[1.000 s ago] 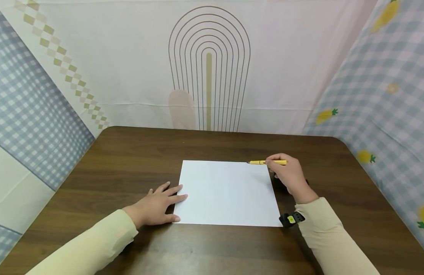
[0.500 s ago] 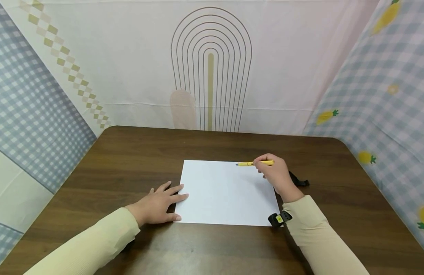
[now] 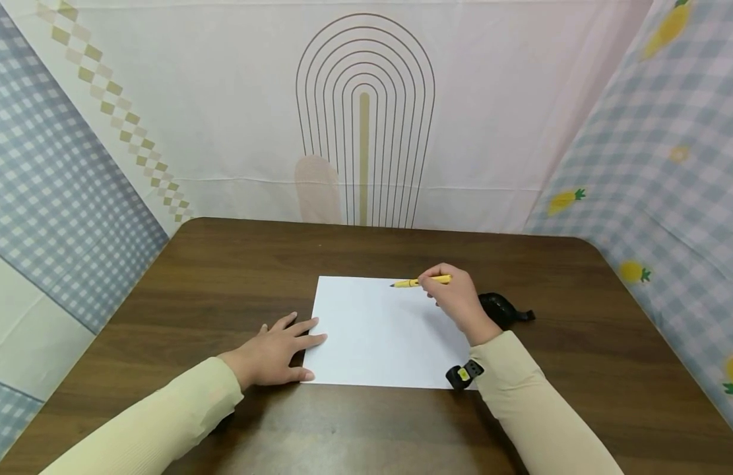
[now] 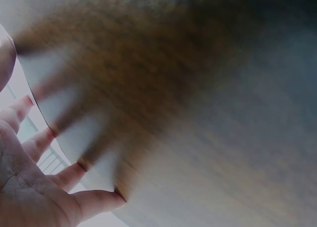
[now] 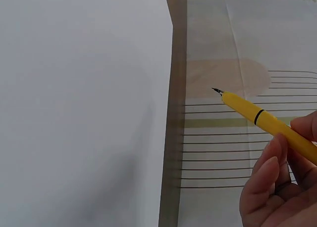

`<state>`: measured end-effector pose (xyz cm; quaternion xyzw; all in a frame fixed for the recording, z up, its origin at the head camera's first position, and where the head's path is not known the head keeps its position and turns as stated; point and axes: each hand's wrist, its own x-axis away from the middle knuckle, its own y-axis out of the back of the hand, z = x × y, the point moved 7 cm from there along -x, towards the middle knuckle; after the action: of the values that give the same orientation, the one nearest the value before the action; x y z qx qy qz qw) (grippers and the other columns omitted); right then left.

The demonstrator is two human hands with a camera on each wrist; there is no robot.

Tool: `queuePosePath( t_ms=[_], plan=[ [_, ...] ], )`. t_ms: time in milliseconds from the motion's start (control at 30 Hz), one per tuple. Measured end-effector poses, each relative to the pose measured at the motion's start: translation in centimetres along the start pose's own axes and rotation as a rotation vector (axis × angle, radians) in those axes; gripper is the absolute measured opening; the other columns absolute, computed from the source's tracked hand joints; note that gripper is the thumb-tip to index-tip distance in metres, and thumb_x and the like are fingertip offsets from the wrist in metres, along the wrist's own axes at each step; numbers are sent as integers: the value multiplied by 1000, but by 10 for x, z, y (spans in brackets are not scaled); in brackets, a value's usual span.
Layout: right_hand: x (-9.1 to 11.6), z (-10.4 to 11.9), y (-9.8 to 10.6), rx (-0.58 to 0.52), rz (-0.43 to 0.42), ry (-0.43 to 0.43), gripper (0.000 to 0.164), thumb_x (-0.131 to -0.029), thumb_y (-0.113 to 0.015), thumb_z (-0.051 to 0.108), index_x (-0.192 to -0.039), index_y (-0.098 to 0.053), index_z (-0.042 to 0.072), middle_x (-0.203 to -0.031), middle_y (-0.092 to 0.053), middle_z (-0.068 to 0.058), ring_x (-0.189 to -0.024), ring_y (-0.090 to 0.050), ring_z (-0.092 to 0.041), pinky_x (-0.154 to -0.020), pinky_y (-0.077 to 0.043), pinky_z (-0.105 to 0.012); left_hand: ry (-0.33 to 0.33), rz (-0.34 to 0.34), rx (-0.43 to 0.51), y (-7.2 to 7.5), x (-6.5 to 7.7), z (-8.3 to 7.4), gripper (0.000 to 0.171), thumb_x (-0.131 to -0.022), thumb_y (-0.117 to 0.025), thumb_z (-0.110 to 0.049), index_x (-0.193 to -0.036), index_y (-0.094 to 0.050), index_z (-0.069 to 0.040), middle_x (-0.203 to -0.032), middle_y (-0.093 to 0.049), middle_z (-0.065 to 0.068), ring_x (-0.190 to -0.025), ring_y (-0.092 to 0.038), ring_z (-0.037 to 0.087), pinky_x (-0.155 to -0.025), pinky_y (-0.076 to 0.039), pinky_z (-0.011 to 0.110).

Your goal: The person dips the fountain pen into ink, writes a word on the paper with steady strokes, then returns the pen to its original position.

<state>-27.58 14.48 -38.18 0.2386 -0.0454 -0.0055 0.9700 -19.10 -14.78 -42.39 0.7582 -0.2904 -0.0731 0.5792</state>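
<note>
A blank white sheet of paper (image 3: 366, 330) lies on the brown table. My left hand (image 3: 277, 353) rests with fingers spread at its left edge, two fingertips and the thumb on the paper. In the left wrist view, that hand (image 4: 39, 187) shows from the palm side, fingertips against the table. Over the paper's far right part, my right hand (image 3: 455, 297) pinches a yellow fountain pen (image 3: 408, 283), its tip pointing left near the far edge. The right wrist view shows the bare dark nib (image 5: 217, 91) and a black ring round the yellow barrel (image 5: 240, 105), clear of the paper.
A rounded black object (image 3: 498, 309) with a short tail lies on the table (image 3: 253, 264), partly behind the right wrist. A small black device (image 3: 461, 375) sits at the right cuff. A patterned white cloth (image 3: 223, 99) hangs behind the table, with checked cloths at both sides.
My right hand has moved left over the paper with the fountain pen, showing more of the black object behind it. My left hand stays at the paper's left edge.
</note>
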Motion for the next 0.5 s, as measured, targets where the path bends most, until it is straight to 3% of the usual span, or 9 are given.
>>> queuePosePath(
  t_ms=[500],
  plan=[
    [-4, 3, -20, 71, 16, 26, 18, -90, -63, 23, -97, -68, 8, -97, -63, -10, -81, -56, -21, -66, -44, -28, -6, -1, -9, 0, 0, -1, 65, -88, -66, -48, -146, -46, -25, -156, -31, 7, -142, -21, 46, -96, -25, 77]
  ],
)
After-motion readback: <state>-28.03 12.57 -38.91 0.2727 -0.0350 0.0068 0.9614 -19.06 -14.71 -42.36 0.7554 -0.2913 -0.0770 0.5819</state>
